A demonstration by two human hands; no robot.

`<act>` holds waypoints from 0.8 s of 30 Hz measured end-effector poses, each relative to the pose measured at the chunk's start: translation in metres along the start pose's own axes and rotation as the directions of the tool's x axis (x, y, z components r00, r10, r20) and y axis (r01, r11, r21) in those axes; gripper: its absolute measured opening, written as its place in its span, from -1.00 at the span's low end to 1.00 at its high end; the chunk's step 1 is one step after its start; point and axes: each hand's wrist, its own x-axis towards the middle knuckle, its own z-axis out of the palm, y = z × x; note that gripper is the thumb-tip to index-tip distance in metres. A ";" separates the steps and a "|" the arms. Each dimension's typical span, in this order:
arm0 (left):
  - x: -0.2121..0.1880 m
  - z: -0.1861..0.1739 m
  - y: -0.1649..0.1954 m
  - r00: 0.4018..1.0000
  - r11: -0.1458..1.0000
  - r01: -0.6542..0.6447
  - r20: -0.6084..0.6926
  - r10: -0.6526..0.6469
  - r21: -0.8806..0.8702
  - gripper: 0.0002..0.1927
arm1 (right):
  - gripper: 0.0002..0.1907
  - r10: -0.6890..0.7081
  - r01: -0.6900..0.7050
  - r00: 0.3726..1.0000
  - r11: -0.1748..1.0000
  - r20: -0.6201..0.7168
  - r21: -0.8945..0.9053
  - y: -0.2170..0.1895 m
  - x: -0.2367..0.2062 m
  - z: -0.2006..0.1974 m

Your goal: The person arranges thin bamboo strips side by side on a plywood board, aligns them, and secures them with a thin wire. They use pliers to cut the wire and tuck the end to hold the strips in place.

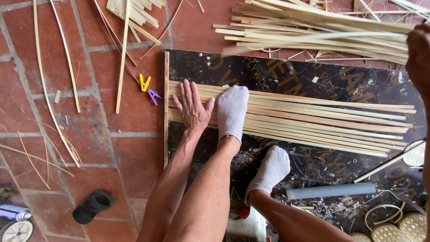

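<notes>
Head view showed the left hand [192, 109] pressed flat, fingers spread, on thin pale bamboo strips [313, 118] lying across a dark plywood board [286, 74], beside a white-socked foot [232, 112]. The right hand [419, 56] reached the loose strip pile [313, 31]; its grip could not be told. A grey plastic pipe [331, 190] lay nearby.

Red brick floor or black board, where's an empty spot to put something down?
Bare brick floor lies between the board's left edge and the thin slivers, below the clothespins. A bare board strip sits above the flat strips. Crowded: under the left hand, socked foot, strip pile and grey pipe.
</notes>
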 end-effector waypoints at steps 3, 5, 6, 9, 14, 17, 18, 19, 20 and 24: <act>0.001 0.001 0.000 1.000 1.000 -0.004 -0.018 0.004 -0.005 -0.03 | -0.94 0.004 0.005 0.992 0.997 -0.126 0.075 -0.044 0.020 -0.021; 0.001 0.001 0.000 0.999 1.000 0.010 -0.030 -0.010 -0.021 -0.03 | -0.91 -0.036 0.062 0.981 0.989 -0.192 0.134 -0.091 0.033 -0.031; 0.003 0.002 -0.001 0.999 0.999 0.015 -0.043 -0.017 -0.028 -0.03 | -0.89 -0.085 0.115 0.977 0.982 -0.195 0.149 -0.117 0.037 -0.032; 0.006 0.001 -0.002 0.996 1.000 -0.011 -0.086 0.011 0.005 -0.03 | -0.83 -0.129 0.150 0.987 0.947 -0.091 0.284 -0.171 0.052 -0.005; 0.008 0.003 -0.003 0.997 1.000 0.011 -0.080 -0.012 -0.019 -0.02 | -0.91 0.072 -0.098 0.967 0.991 0.246 0.094 -0.172 0.014 0.052; 0.007 0.004 -0.003 0.997 1.000 0.017 -0.071 -0.019 -0.023 -0.02 | -0.91 0.074 -0.101 0.958 0.991 0.278 0.083 -0.147 -0.012 0.072; 0.007 0.004 -0.003 0.998 0.999 0.017 -0.065 -0.019 -0.027 -0.02 | -0.90 0.073 -0.099 0.959 0.992 0.275 0.082 -0.143 -0.017 0.077; 0.007 0.004 -0.003 0.997 1.000 0.013 -0.070 -0.015 -0.026 -0.02 | -0.90 0.069 -0.093 0.960 0.992 0.270 0.080 -0.138 -0.018 0.081; 0.007 0.004 -0.003 0.997 1.000 0.011 -0.075 -0.013 -0.027 -0.01 | -0.89 0.063 -0.087 0.962 0.993 0.266 0.078 -0.136 -0.016 0.084; 0.007 0.003 -0.005 0.999 1.000 -0.001 -0.036 0.000 -0.017 0.00 | -0.92 0.021 -0.051 0.959 0.994 0.283 0.100 -0.150 -0.002 0.101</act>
